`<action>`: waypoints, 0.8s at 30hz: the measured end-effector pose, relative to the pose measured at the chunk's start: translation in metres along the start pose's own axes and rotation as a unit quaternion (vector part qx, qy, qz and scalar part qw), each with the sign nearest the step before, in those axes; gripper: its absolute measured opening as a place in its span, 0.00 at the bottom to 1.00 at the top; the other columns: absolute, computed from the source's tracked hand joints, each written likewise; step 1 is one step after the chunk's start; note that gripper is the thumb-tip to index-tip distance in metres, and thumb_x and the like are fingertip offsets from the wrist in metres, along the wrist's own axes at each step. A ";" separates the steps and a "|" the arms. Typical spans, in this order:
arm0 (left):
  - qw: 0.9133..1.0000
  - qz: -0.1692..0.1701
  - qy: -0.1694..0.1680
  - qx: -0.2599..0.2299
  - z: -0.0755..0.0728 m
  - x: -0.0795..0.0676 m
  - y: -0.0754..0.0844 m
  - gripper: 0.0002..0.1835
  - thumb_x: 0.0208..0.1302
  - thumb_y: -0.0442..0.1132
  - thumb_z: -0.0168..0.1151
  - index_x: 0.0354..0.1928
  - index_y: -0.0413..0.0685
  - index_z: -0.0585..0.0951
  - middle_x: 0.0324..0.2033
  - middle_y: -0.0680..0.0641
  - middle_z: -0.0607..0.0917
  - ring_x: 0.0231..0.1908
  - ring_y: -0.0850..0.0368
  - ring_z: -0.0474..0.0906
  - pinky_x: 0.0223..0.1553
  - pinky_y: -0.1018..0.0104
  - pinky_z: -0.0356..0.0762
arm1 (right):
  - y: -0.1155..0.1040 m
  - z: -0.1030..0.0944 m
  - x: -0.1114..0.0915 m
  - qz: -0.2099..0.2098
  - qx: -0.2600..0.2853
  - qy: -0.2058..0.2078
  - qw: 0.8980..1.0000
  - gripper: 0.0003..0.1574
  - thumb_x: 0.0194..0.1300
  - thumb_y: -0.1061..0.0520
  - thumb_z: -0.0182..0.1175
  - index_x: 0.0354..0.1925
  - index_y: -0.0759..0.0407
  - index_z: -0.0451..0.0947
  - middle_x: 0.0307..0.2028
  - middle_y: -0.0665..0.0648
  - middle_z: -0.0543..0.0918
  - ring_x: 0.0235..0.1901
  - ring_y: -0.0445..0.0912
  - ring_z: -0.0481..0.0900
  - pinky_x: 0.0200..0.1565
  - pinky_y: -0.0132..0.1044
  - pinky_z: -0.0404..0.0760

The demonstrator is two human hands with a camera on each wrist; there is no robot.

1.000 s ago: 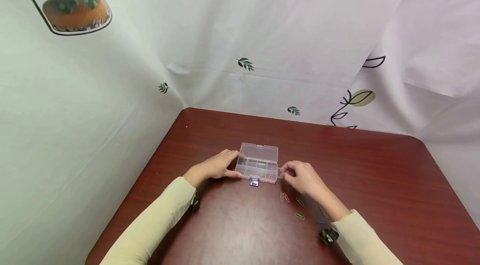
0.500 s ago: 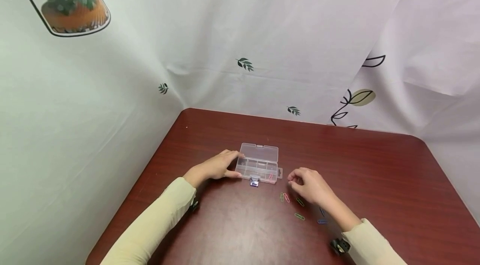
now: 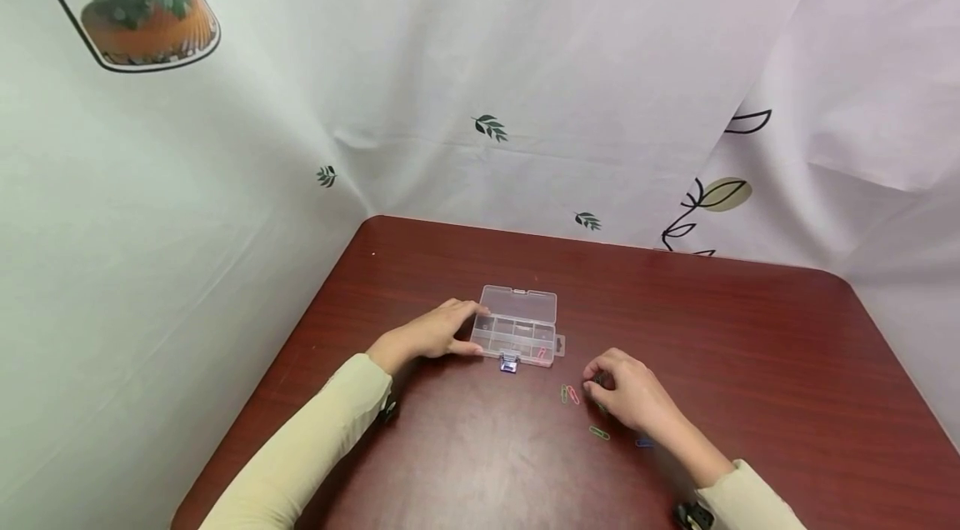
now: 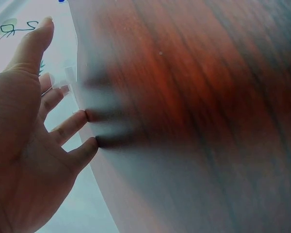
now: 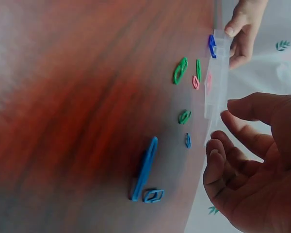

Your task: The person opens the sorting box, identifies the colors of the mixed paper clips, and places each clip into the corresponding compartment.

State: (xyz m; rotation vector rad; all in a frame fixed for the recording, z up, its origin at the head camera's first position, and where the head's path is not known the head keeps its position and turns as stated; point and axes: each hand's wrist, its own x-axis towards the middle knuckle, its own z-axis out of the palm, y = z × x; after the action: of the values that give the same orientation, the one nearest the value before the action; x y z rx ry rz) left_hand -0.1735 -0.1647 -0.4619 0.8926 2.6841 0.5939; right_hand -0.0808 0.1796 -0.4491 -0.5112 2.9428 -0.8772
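A clear plastic compartment box (image 3: 516,330) lies on the table with its lid raised at the back. My left hand (image 3: 435,332) grips its left end, thumb at the front and fingers behind. One pink paper clip (image 3: 542,352) is in the front right compartment. Above the loose clips right of the box, my right hand (image 3: 628,388) is loosely bent. The right wrist view shows its thumb apart from the fingers, nothing between them. Near it lie a red paper clip (image 3: 573,395), green paper clips (image 3: 599,432) and blue paper clips (image 5: 145,170); the hand partly hides some.
The dark red-brown table (image 3: 712,322) runs back to a white cloth (image 3: 600,97) printed with plants. A blue latch (image 3: 508,363) sticks out at the box's front, and a hanging tab (image 3: 560,345) at its right end. A small black device (image 3: 693,516) sits at the right wrist.
My right hand has moved away from the box's right end, rightward and toward me, over the loose clips. My left hand and the box have stayed put.
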 end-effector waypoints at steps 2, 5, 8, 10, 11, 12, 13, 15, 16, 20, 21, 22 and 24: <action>1.000 -0.001 0.000 -0.001 0.000 0.000 0.000 0.35 0.65 0.55 0.69 0.69 0.50 0.69 0.65 0.47 0.76 0.67 0.49 0.67 0.67 0.52 0.67 | 0.000 0.001 -0.003 0.002 0.005 -0.001 1.000 0.08 0.60 0.60 0.71 0.31 0.48 0.81 0.34 0.45 0.78 0.31 0.37 0.75 0.35 0.34 0.74; 1.000 0.000 0.002 -0.004 0.001 -0.001 -0.001 0.35 0.65 0.54 0.69 0.69 0.50 0.69 0.65 0.47 0.76 0.67 0.48 0.67 0.67 0.52 0.67 | -0.001 0.003 -0.007 0.004 0.006 0.001 1.000 0.09 0.59 0.59 0.72 0.31 0.47 0.81 0.35 0.44 0.78 0.32 0.37 0.75 0.36 0.35 0.74; 1.000 0.000 0.002 -0.004 0.001 -0.001 -0.001 0.35 0.65 0.55 0.69 0.69 0.49 0.69 0.65 0.46 0.76 0.67 0.48 0.67 0.67 0.52 0.67 | -0.003 0.005 -0.009 0.010 0.003 -0.001 1.000 0.10 0.59 0.58 0.73 0.31 0.45 0.81 0.36 0.43 0.78 0.31 0.37 0.73 0.36 0.35 0.73; 1.000 0.000 0.001 -0.003 0.001 -0.001 -0.001 0.35 0.65 0.55 0.69 0.69 0.50 0.69 0.65 0.47 0.76 0.67 0.48 0.67 0.67 0.52 0.67 | -0.004 0.006 -0.010 0.015 0.000 -0.001 1.000 0.10 0.59 0.57 0.73 0.31 0.45 0.81 0.36 0.43 0.78 0.31 0.38 0.73 0.36 0.36 0.73; 1.000 0.000 0.003 -0.005 0.001 -0.001 -0.001 0.35 0.65 0.55 0.69 0.69 0.49 0.69 0.65 0.46 0.76 0.67 0.48 0.67 0.67 0.52 0.67 | -0.005 0.007 -0.011 0.016 -0.002 -0.002 1.000 0.10 0.58 0.57 0.73 0.31 0.45 0.81 0.36 0.43 0.78 0.31 0.38 0.73 0.36 0.36 0.73; 1.000 0.000 0.003 -0.005 0.001 -0.001 -0.001 0.35 0.65 0.55 0.69 0.69 0.49 0.69 0.65 0.46 0.76 0.67 0.48 0.67 0.67 0.52 0.67 | -0.005 0.007 -0.012 0.017 -0.004 -0.002 1.000 0.09 0.58 0.56 0.74 0.31 0.44 0.81 0.36 0.43 0.78 0.32 0.38 0.73 0.37 0.36 0.73; 1.000 0.000 0.003 -0.005 0.001 -0.001 -0.001 0.35 0.65 0.55 0.69 0.69 0.49 0.70 0.65 0.46 0.76 0.67 0.48 0.67 0.67 0.52 0.68 | -0.005 0.008 -0.012 0.018 -0.006 -0.003 1.000 0.10 0.58 0.56 0.74 0.31 0.44 0.81 0.36 0.43 0.78 0.32 0.39 0.74 0.37 0.37 0.73; 1.000 -0.001 0.003 -0.005 0.001 -0.001 0.000 0.35 0.65 0.55 0.69 0.69 0.50 0.70 0.65 0.47 0.76 0.67 0.49 0.67 0.67 0.52 0.67 | -0.006 0.009 -0.013 0.016 -0.010 -0.002 1.000 0.10 0.58 0.55 0.74 0.31 0.45 0.81 0.36 0.43 0.78 0.33 0.39 0.75 0.38 0.38 0.75; 1.000 -0.001 0.003 -0.005 0.001 -0.001 0.000 0.35 0.65 0.55 0.69 0.69 0.49 0.70 0.65 0.47 0.76 0.67 0.49 0.67 0.67 0.52 0.67 | -0.006 0.010 -0.013 0.016 -0.013 -0.002 1.000 0.10 0.57 0.55 0.74 0.31 0.45 0.81 0.36 0.43 0.79 0.34 0.39 0.75 0.38 0.39 0.75; 1.000 -0.001 0.001 -0.003 0.001 -0.002 0.000 0.35 0.65 0.55 0.69 0.69 0.50 0.69 0.65 0.47 0.76 0.67 0.49 0.67 0.68 0.53 0.66 | -0.005 0.013 -0.015 0.014 -0.023 -0.007 1.000 0.09 0.57 0.54 0.75 0.32 0.45 0.81 0.36 0.43 0.78 0.35 0.39 0.76 0.39 0.41 0.77; 1.000 0.001 0.002 -0.003 0.001 -0.002 0.000 0.35 0.65 0.55 0.69 0.69 0.49 0.70 0.65 0.47 0.76 0.67 0.49 0.67 0.68 0.53 0.67 | -0.005 0.014 -0.015 0.015 -0.024 -0.009 1.000 0.09 0.57 0.54 0.74 0.32 0.45 0.82 0.35 0.43 0.78 0.35 0.39 0.76 0.39 0.41 0.77; 1.000 0.003 0.002 -0.002 0.001 -0.002 0.000 0.35 0.65 0.55 0.69 0.69 0.49 0.69 0.65 0.46 0.76 0.67 0.48 0.67 0.67 0.52 0.67 | -0.005 0.014 -0.015 0.017 -0.024 -0.010 1.000 0.09 0.57 0.54 0.74 0.32 0.44 0.82 0.35 0.43 0.78 0.35 0.39 0.76 0.39 0.41 0.77; 1.000 0.008 0.003 -0.001 0.001 -0.002 -0.001 0.35 0.65 0.55 0.69 0.69 0.49 0.69 0.65 0.46 0.76 0.67 0.48 0.67 0.67 0.52 0.67 | -0.005 0.015 -0.015 0.019 -0.024 -0.012 0.999 0.09 0.57 0.54 0.74 0.33 0.45 0.82 0.35 0.43 0.77 0.34 0.39 0.75 0.39 0.41 0.76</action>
State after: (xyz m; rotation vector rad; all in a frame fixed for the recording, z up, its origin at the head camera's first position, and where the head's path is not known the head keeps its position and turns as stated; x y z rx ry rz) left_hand -0.1718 -0.1661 -0.4628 0.9131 2.6845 0.6040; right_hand -0.0635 0.1721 -0.4602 -0.4616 2.9487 -0.7924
